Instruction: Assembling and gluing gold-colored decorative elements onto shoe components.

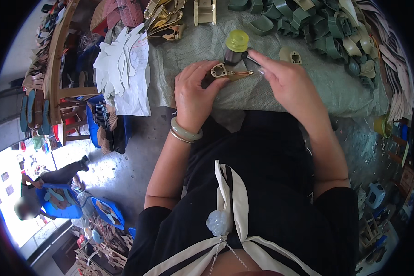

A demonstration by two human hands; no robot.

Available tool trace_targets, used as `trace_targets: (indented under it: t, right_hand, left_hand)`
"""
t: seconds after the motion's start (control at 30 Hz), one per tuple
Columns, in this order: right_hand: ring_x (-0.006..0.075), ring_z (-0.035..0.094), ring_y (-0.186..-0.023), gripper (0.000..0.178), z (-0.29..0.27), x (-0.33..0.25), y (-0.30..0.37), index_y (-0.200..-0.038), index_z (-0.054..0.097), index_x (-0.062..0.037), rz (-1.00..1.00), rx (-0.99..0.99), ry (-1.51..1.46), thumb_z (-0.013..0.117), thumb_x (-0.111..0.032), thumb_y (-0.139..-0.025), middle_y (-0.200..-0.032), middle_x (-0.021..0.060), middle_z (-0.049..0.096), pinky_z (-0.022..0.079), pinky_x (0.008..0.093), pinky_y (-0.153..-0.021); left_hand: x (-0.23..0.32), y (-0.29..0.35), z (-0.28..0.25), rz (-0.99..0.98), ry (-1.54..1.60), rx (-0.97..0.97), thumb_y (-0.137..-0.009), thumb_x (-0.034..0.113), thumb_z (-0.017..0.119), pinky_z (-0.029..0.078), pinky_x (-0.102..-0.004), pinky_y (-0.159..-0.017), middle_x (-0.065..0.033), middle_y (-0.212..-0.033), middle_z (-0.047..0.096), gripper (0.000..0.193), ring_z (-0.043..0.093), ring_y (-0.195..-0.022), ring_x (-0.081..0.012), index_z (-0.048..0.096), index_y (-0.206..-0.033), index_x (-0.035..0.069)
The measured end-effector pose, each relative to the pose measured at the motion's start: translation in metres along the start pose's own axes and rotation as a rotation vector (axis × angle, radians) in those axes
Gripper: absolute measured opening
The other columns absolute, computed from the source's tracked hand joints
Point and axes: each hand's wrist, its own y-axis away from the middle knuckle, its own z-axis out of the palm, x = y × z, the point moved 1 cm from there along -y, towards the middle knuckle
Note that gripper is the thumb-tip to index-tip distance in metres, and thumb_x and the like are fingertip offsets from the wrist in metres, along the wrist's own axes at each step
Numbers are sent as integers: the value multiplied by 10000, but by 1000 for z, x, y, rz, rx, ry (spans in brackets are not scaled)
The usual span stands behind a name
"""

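My left hand (192,87) is closed around a gold shoe heel (234,75), its hollowed top end turned up between thumb and fingers. The thin end of the heel points right. Close beside it, my right hand (292,83) pinches a slim dark-handled tool (251,60); its working tip is too small to make out. Just beyond both hands stands a jar of dark contents with a yellow-green top (237,41). A cream heel piece (290,55) lies to the right of the jar, beyond my right hand.
Woven sheeting covers the worktable (349,92). Green and cream heels (303,23) are heaped at the far right, gold heels (170,18) at the far left. White cut pieces (119,69) lie on the left edge. A person (55,184) sits beyond, near blue tubs (108,212).
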Motion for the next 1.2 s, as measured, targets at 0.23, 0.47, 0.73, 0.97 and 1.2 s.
trace_targets:
  t: [0.23,0.47,0.73,0.97,1.2]
  right_hand:
    - [266,588,-652,436,27,-3,17,-1284,544,-138,-40,309,-3,566,-19,-866,-741,153,588,479,360,-616]
    - [325,602,-717,438,3,-15,1,-1306,530,-136,-83,98,98,530,6,-892,-890,194,625,494,348,-673]
    - [78,455,-609,454,19,1,3,-1364,473,-115,161,-68,-197,493,-9,-923,-852,75,673,436,232,-597]
    - [131,527,-632,477,10,-8,22,-1367,465,-120,-40,374,14,501,4,-908,-950,144,652,459,262,-621]
    - [315,628,-790,469,-6,-25,6,-1342,489,-122,-18,-36,121,541,-9,-890,-911,207,623,489,373,-700]
  left_hand:
    - [5,-4,-4,34,-36,9,-641,148,791,451,-350,-800,-69,-911,648,325,571,-889,-255,694,-939,64]
    - [1,-3,-5,40,-68,11,-623,148,803,452,-341,-779,-59,-868,624,333,545,-847,-249,700,-928,61]
    - [-1,-3,-3,28,-73,9,-611,153,810,455,-341,-762,-63,-866,614,355,540,-838,-248,702,-936,62]
    - [1,-3,-3,43,-56,18,-609,162,811,454,-350,-745,-64,-862,612,353,551,-818,-251,698,-929,63]
    - [-3,0,-5,33,-39,38,-610,174,810,448,-352,-740,-58,-851,612,348,554,-804,-246,694,-919,67]
